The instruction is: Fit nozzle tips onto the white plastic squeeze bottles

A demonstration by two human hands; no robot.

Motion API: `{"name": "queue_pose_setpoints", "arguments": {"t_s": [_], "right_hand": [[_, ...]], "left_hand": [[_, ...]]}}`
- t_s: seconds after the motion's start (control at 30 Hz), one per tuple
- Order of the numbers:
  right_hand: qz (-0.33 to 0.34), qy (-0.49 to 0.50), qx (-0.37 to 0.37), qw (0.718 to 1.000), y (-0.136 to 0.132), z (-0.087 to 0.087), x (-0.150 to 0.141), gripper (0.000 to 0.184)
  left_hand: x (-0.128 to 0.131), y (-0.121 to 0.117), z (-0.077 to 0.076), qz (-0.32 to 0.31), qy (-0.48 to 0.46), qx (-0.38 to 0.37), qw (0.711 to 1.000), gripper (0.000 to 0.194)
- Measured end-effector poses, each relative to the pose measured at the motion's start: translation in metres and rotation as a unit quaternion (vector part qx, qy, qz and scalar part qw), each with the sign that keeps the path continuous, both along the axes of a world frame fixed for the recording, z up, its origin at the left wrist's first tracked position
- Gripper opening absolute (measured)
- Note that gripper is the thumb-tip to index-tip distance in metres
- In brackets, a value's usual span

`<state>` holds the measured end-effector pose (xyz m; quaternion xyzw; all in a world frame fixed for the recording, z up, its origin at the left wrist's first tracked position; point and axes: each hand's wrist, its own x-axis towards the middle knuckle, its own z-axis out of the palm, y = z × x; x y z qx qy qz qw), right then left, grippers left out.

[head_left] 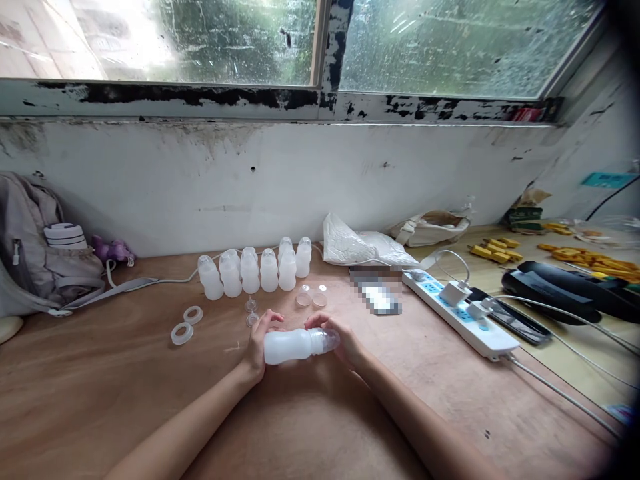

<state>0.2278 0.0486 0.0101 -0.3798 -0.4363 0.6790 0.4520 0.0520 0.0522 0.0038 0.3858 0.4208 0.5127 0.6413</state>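
Observation:
A white translucent bottle [293,345] lies sideways between my hands, just above the wooden table [125,393]. My left hand [260,343] grips its base end with curled fingers. My right hand [337,337] is closed round its clear cap end. Behind stand several more capped white bottles [255,270] in a row. Two loose white rings [187,323] lie to the left. Two clear caps [311,297] and small clear parts [251,312] lie just beyond my hands.
A grey backpack [35,257] with a cup sits at the far left. A white plastic bag [360,247], a power strip [460,310] with chargers and cables, a phone [510,317], black tools and yellow parts fill the right side. The wall is close behind.

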Motion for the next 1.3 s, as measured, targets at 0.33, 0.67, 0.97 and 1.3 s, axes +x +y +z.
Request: {"name": "queue_pose_setpoints", "arguments": {"t_s": [0.33,0.67,0.97,1.3], "right_hand": [[0.039,0.120,-0.116,0.985,-0.005,0.004,-0.005,0.022],[0.018,0.075,-0.098,0.992,-0.011,0.006,-0.013,0.022],[-0.025,0.055,-0.088,0.994,-0.017,0.007,-0.021,0.018],[-0.055,0.003,-0.044,0.998,-0.017,0.003,-0.024,0.020]], "left_hand": [[-0.004,0.000,-0.001,0.059,-0.010,0.001,0.998,0.040],[-0.003,-0.001,0.000,0.038,-0.032,0.001,0.999,0.037],[-0.002,-0.005,-0.001,-0.007,-0.059,0.032,0.998,0.033],[-0.006,-0.012,0.007,-0.065,-0.067,0.057,0.994,0.030]]}}
